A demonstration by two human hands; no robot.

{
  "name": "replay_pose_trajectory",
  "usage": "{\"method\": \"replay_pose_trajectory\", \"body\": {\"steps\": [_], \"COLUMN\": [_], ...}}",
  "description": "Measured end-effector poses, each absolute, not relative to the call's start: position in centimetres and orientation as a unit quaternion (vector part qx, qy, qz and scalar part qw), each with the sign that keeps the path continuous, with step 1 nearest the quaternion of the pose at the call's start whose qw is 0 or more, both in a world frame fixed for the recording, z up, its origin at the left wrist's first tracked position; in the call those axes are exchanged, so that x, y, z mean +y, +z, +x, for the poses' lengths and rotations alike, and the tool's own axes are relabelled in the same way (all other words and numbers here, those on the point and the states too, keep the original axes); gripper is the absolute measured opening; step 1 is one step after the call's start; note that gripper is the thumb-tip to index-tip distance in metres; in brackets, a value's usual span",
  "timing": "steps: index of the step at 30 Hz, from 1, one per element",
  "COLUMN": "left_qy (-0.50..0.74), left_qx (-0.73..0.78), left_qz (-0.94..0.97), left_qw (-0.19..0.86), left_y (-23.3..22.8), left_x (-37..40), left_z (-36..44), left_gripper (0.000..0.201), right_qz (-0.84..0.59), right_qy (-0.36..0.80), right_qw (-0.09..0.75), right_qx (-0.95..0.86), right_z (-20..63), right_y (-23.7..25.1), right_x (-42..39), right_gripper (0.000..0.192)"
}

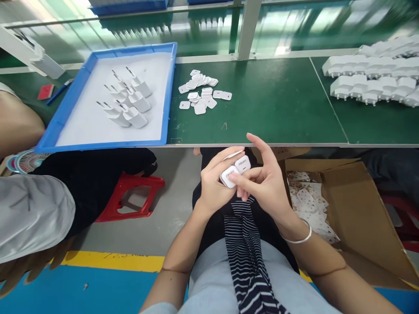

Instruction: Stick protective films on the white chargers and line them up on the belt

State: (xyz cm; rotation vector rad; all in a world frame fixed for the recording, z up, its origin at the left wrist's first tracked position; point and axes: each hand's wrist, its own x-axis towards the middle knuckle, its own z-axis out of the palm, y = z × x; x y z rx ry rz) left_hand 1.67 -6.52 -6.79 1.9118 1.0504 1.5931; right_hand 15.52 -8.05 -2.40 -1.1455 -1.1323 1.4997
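Observation:
Just in front of the bench edge, my left hand (212, 181) is closed around a white charger (228, 176) with dark lettering on its rounded square face. Directly beside it is a second lettered white piece (242, 164) with a small slot; whether it is a whole charger or only a face plate I cannot tell. A thin white edge shows between my left fingers. My right hand (266, 185) presses its thumb on the near charger's face. Its index finger is stretched upward and its other fingers are curled by the pieces, partly hidden.
On the green bench (275, 100) lie loose white slotted plates (200, 106). A blue tray (168, 96) holds several white plug chargers (139, 102). Rows of white housings (369, 87) stand at right. Below are a cardboard box (350, 205) and red stool (153, 196). A person sits at left.

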Motion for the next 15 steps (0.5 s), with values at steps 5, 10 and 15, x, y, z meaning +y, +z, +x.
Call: {"method": "replay_pose_trajectory", "body": {"steps": [5, 10, 15], "left_qy": [0.547, 0.427, 0.251], "left_qx": [0.415, 0.419, 0.572], "left_qz": [0.699, 0.793, 0.780], "left_qw": [0.200, 0.118, -0.025], "left_y": [-7.5, -4.5, 1.7], "left_x": [-6.8, -2.2, 11.4], "left_z": [1.6, -1.8, -8.7], "left_gripper": [0.036, 0.030, 0.009], "right_qz": [-0.446, -0.396, -0.391], "right_qy": [0.608, 0.610, 0.570], "right_qw": [0.444, 0.492, 0.576], "right_qx": [-0.484, -0.479, -0.436], "right_z": [15.3, 15.7, 16.2], "right_y": [-3.2, -3.9, -5.8], "right_x": [-7.6, -6.5, -5.1], "right_gripper": [0.110, 0.097, 0.075]}}
